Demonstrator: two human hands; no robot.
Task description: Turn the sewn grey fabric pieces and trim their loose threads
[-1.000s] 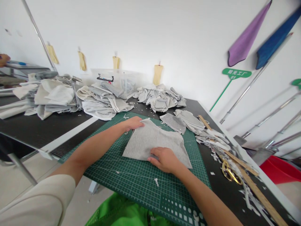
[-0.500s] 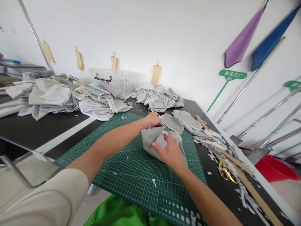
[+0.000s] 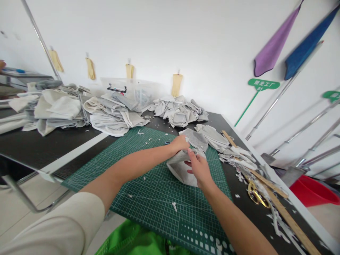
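The grey cloth (image 3: 182,172) lies on the green cutting mat (image 3: 148,184), in the part toward the right side of the counter (image 3: 71,145). Its near side curls up in a rounded fold, and its long axis seems to slant from the far left toward the near right, though the hands cover much of it. The rounded edge faces the wearer; the upper edge points away, toward a flat grey piece (image 3: 196,139) just beyond. The left hand (image 3: 180,144) reaches across to the cloth's far edge, its fingertips hidden, so I cannot tell whether they are pinched together. A small blue object (image 3: 167,143) shows just beside it. The right hand (image 3: 198,169) is at the cloth's right part, thumb up and fingers apart, palm turned toward the left. Gold-handled scissors (image 3: 257,195) and a long wooden strip (image 3: 292,221) lie right of the mat among white scraps (image 3: 276,216). A fabric pile (image 3: 182,111) sits beyond the mat.
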